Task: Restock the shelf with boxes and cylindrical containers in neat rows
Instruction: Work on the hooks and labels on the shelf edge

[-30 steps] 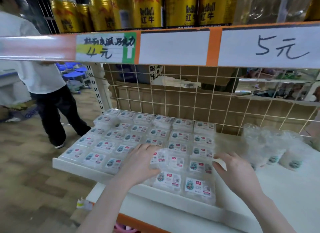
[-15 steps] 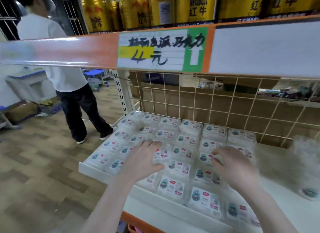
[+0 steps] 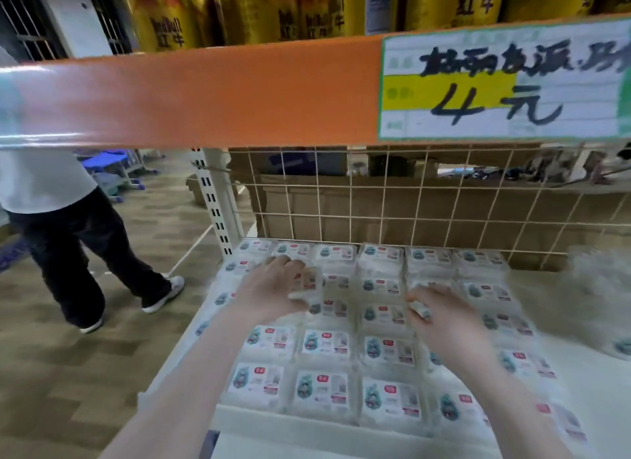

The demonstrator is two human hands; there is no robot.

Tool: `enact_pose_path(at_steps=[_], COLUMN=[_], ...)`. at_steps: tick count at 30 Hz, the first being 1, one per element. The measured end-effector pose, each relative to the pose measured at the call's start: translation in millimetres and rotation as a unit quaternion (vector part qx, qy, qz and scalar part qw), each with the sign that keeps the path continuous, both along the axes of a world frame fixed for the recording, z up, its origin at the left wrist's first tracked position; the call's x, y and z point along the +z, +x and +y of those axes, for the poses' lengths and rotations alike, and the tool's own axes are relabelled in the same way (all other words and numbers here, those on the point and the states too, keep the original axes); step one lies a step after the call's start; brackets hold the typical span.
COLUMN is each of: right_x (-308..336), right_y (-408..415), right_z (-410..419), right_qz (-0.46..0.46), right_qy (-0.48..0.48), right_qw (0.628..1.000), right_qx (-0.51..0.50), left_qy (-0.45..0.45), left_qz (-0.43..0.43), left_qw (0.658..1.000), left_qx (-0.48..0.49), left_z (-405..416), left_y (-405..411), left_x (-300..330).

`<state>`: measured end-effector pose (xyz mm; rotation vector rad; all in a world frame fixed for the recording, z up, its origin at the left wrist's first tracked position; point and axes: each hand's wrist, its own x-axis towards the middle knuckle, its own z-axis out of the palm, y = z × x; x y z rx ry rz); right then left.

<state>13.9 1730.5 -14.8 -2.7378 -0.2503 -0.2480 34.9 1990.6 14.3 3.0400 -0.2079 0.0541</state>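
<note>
Head view. White shelf with wire-grid back; gold cans above, price label reading "4元". Clear labelled boxes in rows on the shelf. Left hand grip curled around one box in the rows; right hand resting on boxes, grip state blurred, cannot tell. A person stands at left.

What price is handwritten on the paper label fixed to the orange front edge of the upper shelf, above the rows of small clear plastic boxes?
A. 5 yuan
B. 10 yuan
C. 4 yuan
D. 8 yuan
C: the white, yellow and green paper price label on the orange shelf edge shows a large handwritten "4" followed by the yuan character, directly above the small clear plastic boxes.
</note>
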Motion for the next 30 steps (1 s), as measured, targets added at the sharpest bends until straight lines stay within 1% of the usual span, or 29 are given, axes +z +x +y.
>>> enact_pose_path(at_steps=[5,9,15,23,30], right_x=[-1.5,-5.3,-1.9,2.9,3.1], right_y=[-5.7,-6.5,-0.3,4.2,7.2], right_z=[10.5,17.2,26.9,36.1,38.5], right_qz=[-0.01,-0.015,0.005,0.026,0.032], right_qy=[0.007,0.037,0.03,0.031,0.044], right_qw=[0.999,0.998,0.998,0.997,0.996], right_qx=[-0.032,-0.05,-0.058,-0.061,-0.067], left_qy=[0.011,0.022,0.013,-0.022,-0.016], left_qz=[-0.011,-0.019,-0.019,-0.01,-0.014], left_qw=[0.999,0.998,0.998,0.997,0.996], left_qx=[-0.029,-0.048,-0.061,-0.07,-0.084], left_z=[11.5,17.3,27.6,38.1,46.3], left_y=[21.2,33.2,41.6,42.3,42.7], left_x=[-8.0,-10.9,-15.1,-18.6,-20.6])
